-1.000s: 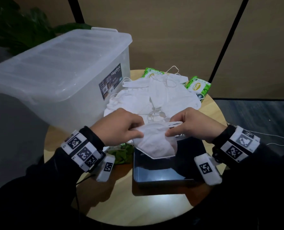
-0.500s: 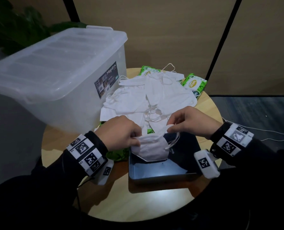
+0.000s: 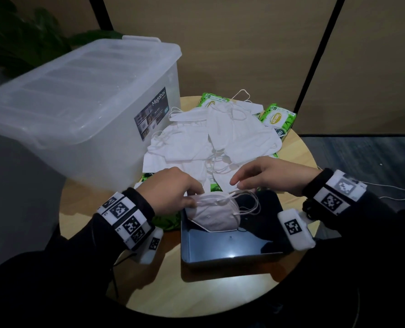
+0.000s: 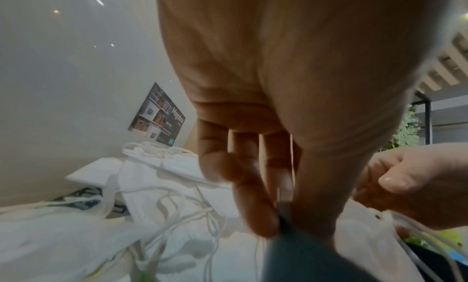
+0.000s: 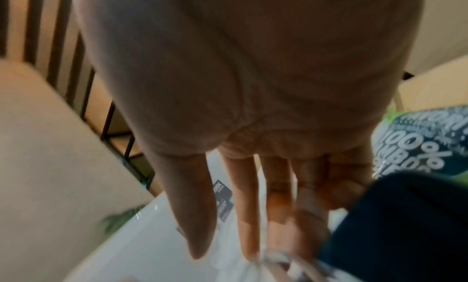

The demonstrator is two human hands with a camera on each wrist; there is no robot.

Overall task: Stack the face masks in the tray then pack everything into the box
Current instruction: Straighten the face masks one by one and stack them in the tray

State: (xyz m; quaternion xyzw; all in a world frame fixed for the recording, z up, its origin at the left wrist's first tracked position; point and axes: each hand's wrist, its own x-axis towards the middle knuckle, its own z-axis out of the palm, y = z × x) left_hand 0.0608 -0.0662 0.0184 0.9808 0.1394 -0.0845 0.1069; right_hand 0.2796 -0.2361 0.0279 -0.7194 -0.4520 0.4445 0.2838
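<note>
A white folded face mask lies tilted in the far left part of the dark tray, its ear loops trailing right. My left hand pinches the mask's left edge at the tray's back corner; the left wrist view shows my left hand with thumb and fingers pressed together. My right hand hovers just above the loops with straight fingers, and in its wrist view the right hand has its fingertips beside the loops. A pile of several white masks lies behind the tray.
A large translucent box with its lid on stands at the left of the round wooden table. Green wet-wipe packs lie behind the mask pile, and another green pack sits left of the tray. A plant fills the far left corner.
Both hands lowered the mask into the tray. The right hand, which pinched the ear loops before, has straightened its fingers and the loops now droop into the tray.
</note>
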